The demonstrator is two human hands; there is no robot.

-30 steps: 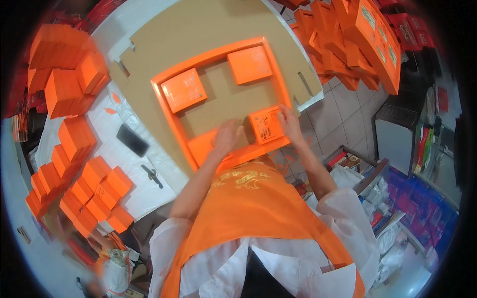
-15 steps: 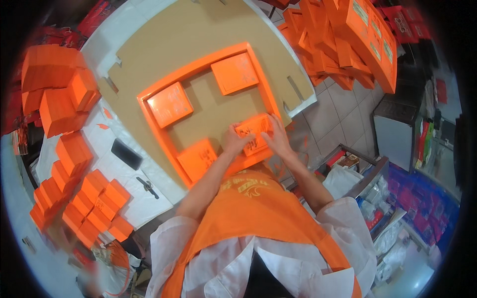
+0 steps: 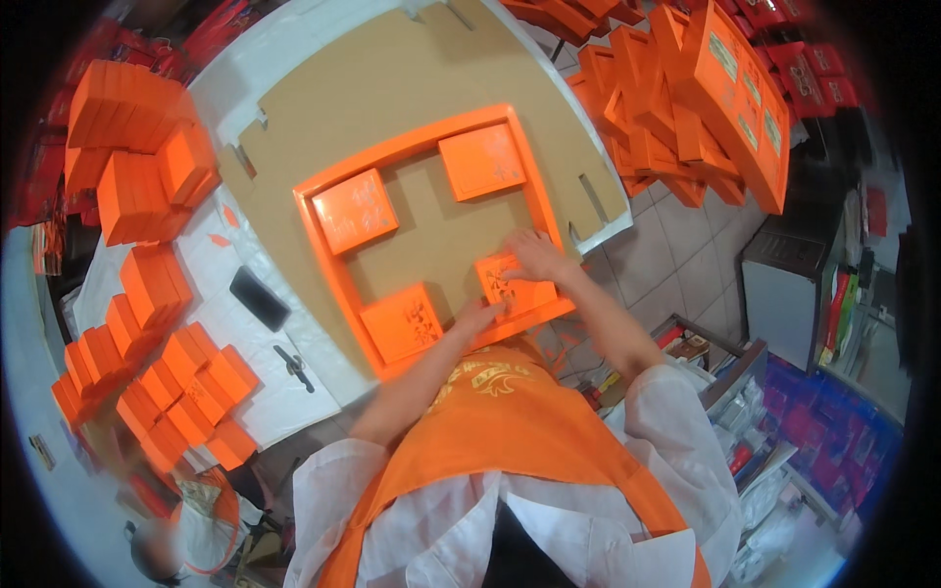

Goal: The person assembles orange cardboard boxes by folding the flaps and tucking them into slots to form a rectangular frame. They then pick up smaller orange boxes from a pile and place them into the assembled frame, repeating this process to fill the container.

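A large square orange frame, like a shallow tray or lid rim, lies on a brown board. Small orange boxes occupy its corners: one far left, one far right, one near left. At the near right corner sits another box with dark markings on top, between my hands. My left hand is against its near left side, fingers partly hidden. Curled over its far edge is my right hand, thumb on the top face.
Stacks of orange boxes stand on the white-covered table at left, beside a dark phone-like slab and a small black tool. Orange trays are piled at far right. An open drawer holds assorted items. Another person is at lower left.
The view has shifted, so the table appears lower and further right. My right hand has moved to the box's far edge, and my left hand has slid to its near left side.
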